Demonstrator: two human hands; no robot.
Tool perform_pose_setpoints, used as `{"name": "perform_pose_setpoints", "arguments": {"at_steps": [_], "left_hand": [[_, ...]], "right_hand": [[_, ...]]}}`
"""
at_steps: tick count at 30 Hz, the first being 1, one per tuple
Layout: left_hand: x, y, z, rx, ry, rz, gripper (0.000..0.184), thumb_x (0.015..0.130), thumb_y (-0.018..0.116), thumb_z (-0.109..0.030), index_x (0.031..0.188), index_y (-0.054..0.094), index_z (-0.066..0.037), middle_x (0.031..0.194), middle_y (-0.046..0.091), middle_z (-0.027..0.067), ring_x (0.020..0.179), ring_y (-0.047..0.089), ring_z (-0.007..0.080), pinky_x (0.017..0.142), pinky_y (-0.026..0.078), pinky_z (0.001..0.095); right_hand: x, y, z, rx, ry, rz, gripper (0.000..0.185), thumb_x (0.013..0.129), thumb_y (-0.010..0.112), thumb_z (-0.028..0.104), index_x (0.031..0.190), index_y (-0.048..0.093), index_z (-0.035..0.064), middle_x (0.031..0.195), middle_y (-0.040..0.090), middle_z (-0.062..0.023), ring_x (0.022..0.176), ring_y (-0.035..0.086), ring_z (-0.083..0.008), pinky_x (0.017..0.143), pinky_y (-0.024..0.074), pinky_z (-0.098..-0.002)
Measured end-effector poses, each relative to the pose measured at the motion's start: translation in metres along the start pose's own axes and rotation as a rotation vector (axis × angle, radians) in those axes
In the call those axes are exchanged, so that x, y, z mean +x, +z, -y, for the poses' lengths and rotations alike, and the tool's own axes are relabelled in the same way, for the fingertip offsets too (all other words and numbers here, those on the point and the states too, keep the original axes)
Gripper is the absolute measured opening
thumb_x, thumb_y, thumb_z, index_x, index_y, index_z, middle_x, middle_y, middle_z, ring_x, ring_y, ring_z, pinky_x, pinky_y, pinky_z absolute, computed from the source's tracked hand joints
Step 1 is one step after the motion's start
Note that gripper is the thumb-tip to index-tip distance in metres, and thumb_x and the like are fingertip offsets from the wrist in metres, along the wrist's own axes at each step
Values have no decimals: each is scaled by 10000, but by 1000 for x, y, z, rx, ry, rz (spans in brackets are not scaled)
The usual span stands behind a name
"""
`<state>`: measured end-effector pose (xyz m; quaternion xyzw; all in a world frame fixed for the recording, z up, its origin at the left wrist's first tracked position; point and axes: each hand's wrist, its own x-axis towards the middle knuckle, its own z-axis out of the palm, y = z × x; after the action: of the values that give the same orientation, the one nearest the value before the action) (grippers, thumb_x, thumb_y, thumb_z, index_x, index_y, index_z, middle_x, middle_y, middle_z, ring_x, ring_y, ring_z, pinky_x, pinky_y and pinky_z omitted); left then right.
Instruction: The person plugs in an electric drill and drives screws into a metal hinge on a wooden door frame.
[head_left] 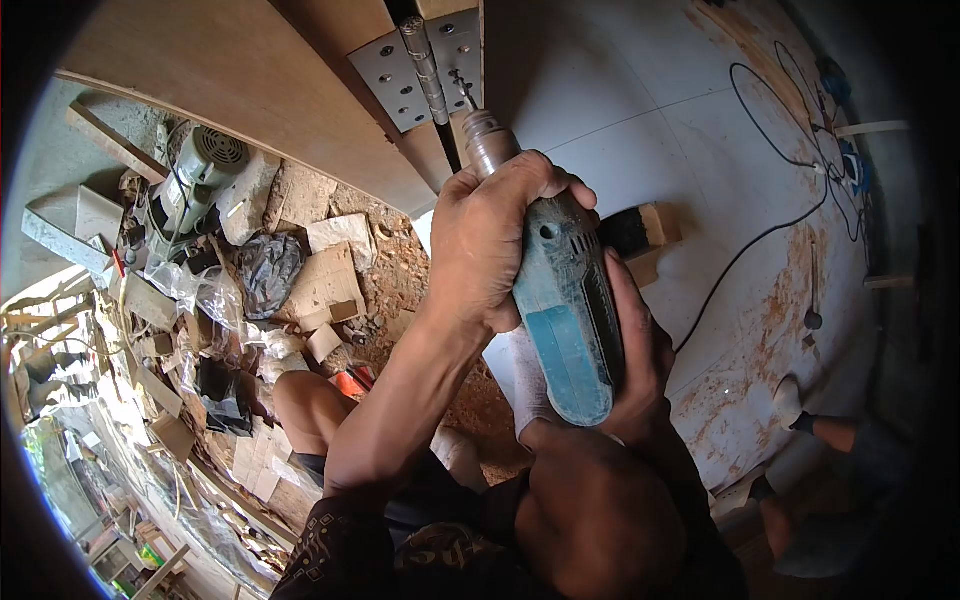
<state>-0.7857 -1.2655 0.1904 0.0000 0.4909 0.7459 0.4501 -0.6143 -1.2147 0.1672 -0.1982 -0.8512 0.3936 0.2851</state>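
A worn teal power drill point(570, 330) is in both my hands, its body tilted up and slightly left. My left hand point(485, 245) wraps round its front, just behind the metal chuck point(490, 140). My right hand point(640, 345) grips the drill from the right side, its palm partly hidden behind the body. From the chuck, the bit point(466, 92) reaches the right leaf of a metal hinge point(428, 75), near a screw; I cannot tell if it touches the screw head. Several screws sit in the hinge's two leaves, which lie on wooden pieces.
A wooden panel point(250, 70) spans the upper left. Below it lie a motor point(215, 150), cardboard point(325, 285), plastic bags and debris. A black cable point(740, 245) runs across the tiled floor point(690, 170), near a wooden block point(658, 225). Another person's legs point(835, 432) are at right.
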Motion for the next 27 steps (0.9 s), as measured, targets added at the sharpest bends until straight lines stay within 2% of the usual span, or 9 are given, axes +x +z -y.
{"name": "perform_pose_setpoints", "arguments": {"at_steps": [3, 5, 9, 12, 14, 21, 24, 26, 27], "left_hand": [[4, -3, 3, -30, -23, 5, 207, 874, 621, -168, 966, 621, 18, 902, 716, 171, 798, 711, 282, 746, 616, 408], [7, -6, 5, -114, -24, 59, 207, 871, 620, -167, 967, 613, 17, 902, 714, 167, 801, 710, 287, 750, 615, 413], [5, -2, 1, -26, -7, 15, 213, 868, 622, -168, 980, 605, 13, 899, 711, 166, 826, 709, 295, 760, 611, 427], [6, -3, 1, -21, -45, 21, 220, 866, 625, -172, 985, 602, 12, 899, 707, 166, 846, 706, 292, 766, 607, 430], [10, -5, 3, -127, -24, 62, 223, 864, 624, -174, 967, 628, 25, 903, 706, 163, 857, 705, 288, 784, 605, 422], [7, -1, 0, -27, -7, 31, 225, 866, 609, -168, 959, 628, 37, 913, 706, 171, 851, 706, 298, 798, 603, 422], [9, -2, 2, -91, -10, 53, 231, 859, 611, -166, 968, 625, 36, 908, 704, 172, 848, 707, 298, 796, 603, 424], [9, -1, 2, -112, -9, 56, 208, 854, 611, -162, 949, 612, 22, 897, 699, 172, 852, 703, 308, 790, 603, 438], [10, -1, 2, -135, -7, 58, 186, 849, 612, -158, 930, 599, 9, 886, 693, 172, 856, 700, 319, 784, 603, 452]], "right_hand": [[3, -4, -3, -131, -42, 44, 816, 826, 829, 302, 1459, 471, -68, 1243, 689, -238, 1092, 724, -330, 930, 600, -417], [7, -4, -7, -245, -163, 25, 797, 838, 823, 290, 1458, 476, -70, 1208, 702, -240, 1071, 731, -349, 914, 605, -422], [8, -6, -5, -13, -44, 57, 777, 847, 813, 286, 1450, 481, -75, 1199, 705, -245, 1059, 735, -356, 903, 610, -425], [5, -3, -11, -110, -132, 8, 772, 850, 809, 288, 1448, 482, -76, 1206, 703, -253, 1057, 737, -354, 908, 610, -423], [10, -6, -5, -203, -144, 54, 769, 846, 814, 268, 1447, 480, -79, 1229, 697, -252, 1063, 737, -343, 917, 611, -421], [14, -7, -6, -138, -134, 54, 737, 861, 799, 230, 1432, 475, -107, 1224, 688, -280, 1084, 728, -365, 920, 613, -429], [16, -10, -3, -156, -149, 63, 739, 878, 790, 251, 1429, 466, -119, 1223, 682, -292, 1083, 726, -371, 912, 613, -439], [16, -11, -2, -183, -172, 69, 813, 868, 802, 342, 1434, 455, -125, 1228, 675, -298, 1078, 725, -377, 910, 609, -446], [16, -12, 0, -183, -172, 71, 813, 868, 802, 342, 1434, 455, -125, 1228, 675, -298, 1078, 725, -377, 910, 609, -446]]}}
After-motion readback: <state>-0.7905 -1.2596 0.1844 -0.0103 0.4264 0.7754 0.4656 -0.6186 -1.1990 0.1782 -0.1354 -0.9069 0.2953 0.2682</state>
